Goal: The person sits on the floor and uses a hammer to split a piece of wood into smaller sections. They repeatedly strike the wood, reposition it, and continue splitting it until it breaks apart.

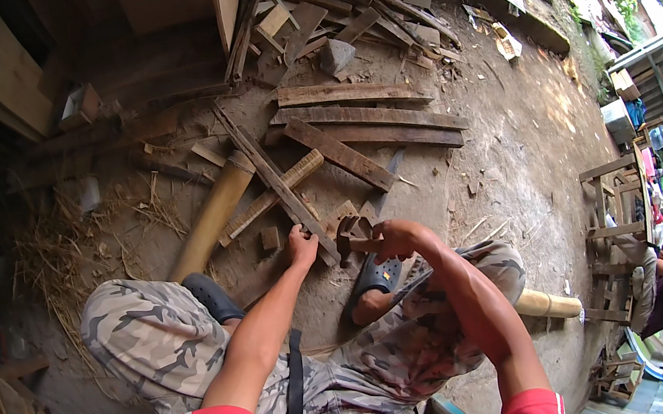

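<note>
In the head view, my hands are working apart: my right hand (400, 239) is gripping a hammer (364, 246) by its handle, while my left hand (302, 248) is touching a long dark strip (266, 169) of wood near its lower end, fingers curling at its edge; I cannot tell whether they are pinching the strip or something small. The strip is lying in front of me, slanting across the end of a bamboo pole (213, 217) and over a ribbed batten (251, 217). The hammer's head is hovering just beside the strip's near end. I judge that I am working partway through: the strip is lying in place and the tool is in hand, but I am seeing no finished joint, and any nail is too small to make out. Several loose planks (370, 118) are lying beyond, apparently unused, with wood scraps (320, 22) heaping behind them
</note>
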`<state>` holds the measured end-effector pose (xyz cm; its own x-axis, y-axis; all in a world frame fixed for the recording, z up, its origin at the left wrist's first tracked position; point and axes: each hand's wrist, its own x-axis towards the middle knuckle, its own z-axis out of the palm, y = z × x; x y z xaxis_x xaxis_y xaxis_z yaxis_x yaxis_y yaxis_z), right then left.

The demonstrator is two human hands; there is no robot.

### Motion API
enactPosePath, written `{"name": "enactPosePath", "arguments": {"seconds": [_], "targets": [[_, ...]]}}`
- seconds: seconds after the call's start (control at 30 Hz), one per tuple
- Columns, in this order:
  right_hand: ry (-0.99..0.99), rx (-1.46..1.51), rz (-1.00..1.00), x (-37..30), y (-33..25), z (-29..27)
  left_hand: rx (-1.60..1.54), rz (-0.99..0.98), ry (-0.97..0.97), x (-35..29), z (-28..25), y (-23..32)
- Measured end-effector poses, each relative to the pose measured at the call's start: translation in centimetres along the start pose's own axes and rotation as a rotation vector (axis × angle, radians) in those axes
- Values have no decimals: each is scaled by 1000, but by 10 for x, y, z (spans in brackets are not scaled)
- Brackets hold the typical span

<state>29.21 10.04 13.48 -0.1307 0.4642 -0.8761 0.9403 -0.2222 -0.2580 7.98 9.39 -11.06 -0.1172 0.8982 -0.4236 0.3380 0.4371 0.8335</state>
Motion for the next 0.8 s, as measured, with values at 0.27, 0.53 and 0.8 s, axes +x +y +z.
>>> {"name": "enactPosePath", "arguments": {"seconds": [0.27, 0.53, 0.8], "targets": [[-53, -80, -155, 34, 5, 2, -110, -95, -46, 9, -12, 8], [-158, -41, -99, 52, -6, -25, 148, -106, -135, 0, -33, 52], [-300, -10, -9, 89, 0, -57, 115, -103, -262, 11, -38, 54]]}}
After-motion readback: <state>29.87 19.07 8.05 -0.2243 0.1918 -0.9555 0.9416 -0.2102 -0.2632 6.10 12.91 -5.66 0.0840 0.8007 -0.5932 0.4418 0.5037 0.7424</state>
